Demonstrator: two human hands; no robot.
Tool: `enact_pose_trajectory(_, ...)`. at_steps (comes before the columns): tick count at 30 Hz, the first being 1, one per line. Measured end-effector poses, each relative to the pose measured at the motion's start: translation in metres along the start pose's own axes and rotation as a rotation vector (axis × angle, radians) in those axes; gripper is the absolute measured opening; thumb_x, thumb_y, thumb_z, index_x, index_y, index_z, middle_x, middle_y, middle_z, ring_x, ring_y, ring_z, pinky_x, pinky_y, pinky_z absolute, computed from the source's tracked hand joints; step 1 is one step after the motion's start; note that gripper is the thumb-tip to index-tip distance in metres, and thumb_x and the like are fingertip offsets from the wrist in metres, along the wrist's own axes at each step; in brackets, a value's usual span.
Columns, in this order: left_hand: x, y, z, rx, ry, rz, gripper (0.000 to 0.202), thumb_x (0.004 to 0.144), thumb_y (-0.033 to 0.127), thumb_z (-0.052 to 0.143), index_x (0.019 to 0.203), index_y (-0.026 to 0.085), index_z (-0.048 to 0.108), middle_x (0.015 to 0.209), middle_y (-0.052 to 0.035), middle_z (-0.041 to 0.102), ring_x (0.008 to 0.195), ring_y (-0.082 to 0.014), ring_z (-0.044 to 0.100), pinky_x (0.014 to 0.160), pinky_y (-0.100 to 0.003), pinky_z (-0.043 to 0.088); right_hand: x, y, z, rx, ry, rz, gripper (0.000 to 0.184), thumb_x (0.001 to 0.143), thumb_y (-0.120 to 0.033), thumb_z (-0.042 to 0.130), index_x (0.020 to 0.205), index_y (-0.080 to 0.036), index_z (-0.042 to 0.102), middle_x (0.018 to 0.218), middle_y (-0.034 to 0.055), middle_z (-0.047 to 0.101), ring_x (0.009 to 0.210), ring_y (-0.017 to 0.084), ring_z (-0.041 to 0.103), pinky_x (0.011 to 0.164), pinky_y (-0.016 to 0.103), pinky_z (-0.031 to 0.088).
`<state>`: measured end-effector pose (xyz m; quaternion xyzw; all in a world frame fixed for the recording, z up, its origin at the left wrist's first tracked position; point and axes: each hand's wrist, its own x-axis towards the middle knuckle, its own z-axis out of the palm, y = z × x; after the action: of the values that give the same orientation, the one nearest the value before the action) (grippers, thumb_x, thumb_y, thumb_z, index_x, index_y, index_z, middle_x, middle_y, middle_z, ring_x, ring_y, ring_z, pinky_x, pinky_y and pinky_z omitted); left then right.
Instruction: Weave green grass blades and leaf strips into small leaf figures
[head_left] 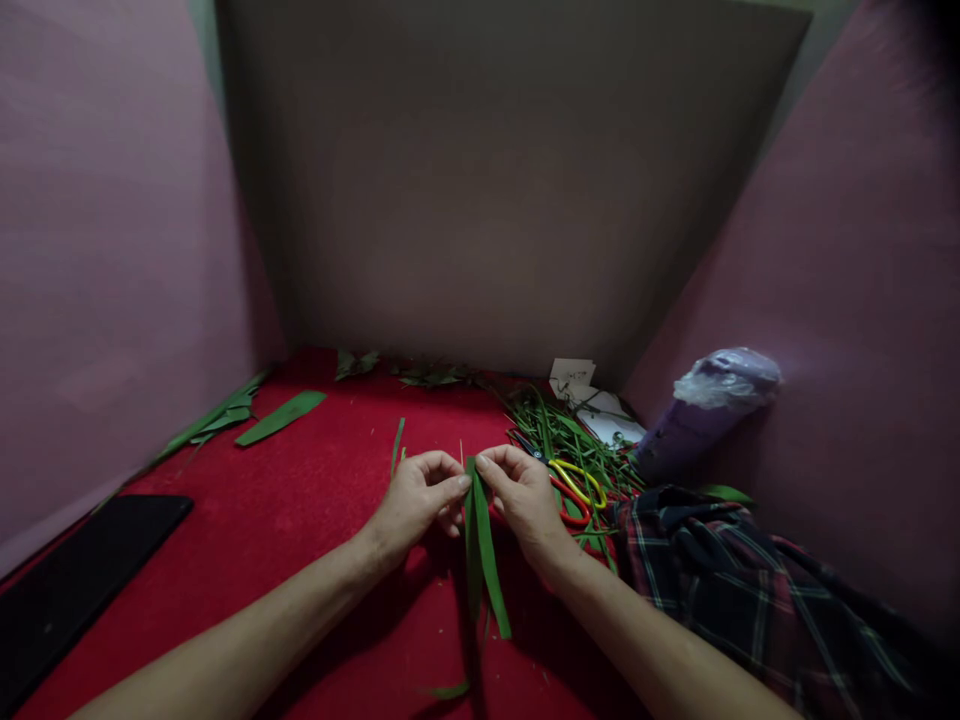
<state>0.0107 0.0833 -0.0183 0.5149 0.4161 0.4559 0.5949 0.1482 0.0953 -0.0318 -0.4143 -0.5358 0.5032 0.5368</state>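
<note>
Between my two hands hangs a long green leaf strip (490, 560), folded or split so that two tails point down toward me. My left hand (424, 492) pinches it near the top with thumb and forefinger. On the other side my right hand (523, 495) pinches the same top end, its fingertips close to those of the left. Just beyond the right hand lie scissors (574, 482) with one yellow and one red handle, partly on a heap of cut green leaves (555, 425). A thin green strip (397, 445) rests on the red cloth past my left hand.
Red cloth (300, 520) covers the surface between pink walls. A broad leaf piece (281, 418) lies at the left, a black flat object (90, 590) nearer me. At the right are white paper (607, 415), a purple object with clear plastic (705, 410) and plaid fabric (735, 580).
</note>
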Motion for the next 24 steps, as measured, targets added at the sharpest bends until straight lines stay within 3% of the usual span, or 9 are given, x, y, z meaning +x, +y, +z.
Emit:
enact_pose_trajectory(8,0.0009,-0.0031,-0.0009,0.019,-0.043,-0.052,0.025,0.067,0.034,0.063,0.066,0.014,0.048,0.049,0.0026,0.054,0.038,-0.0086,0.051,0.036,-0.020,0.045,-0.0023,0.0020,0.0006,-0.172,0.020,-0.159,0.019,0.078,-0.032,0.053,0.071,-0.015,0.054,0.061,-0.0016,0.051,0.055,0.010,0.045,0.052,0.021,0.037)
enact_pose_trajectory(24,-0.0004,-0.0098,-0.0021,0.002,-0.124,-0.175,0.022,0.069,0.031,0.061,0.064,0.013,0.050,0.047,-0.0012,0.057,0.036,-0.0096,0.052,0.036,-0.019,0.043,-0.0039,-0.0017,0.0015,-0.175,0.055,-0.187,0.018,0.078,-0.030,0.053,0.069,-0.015,0.054,0.059,-0.0030,0.050,0.053,0.010,0.044,0.050,0.020,0.035)
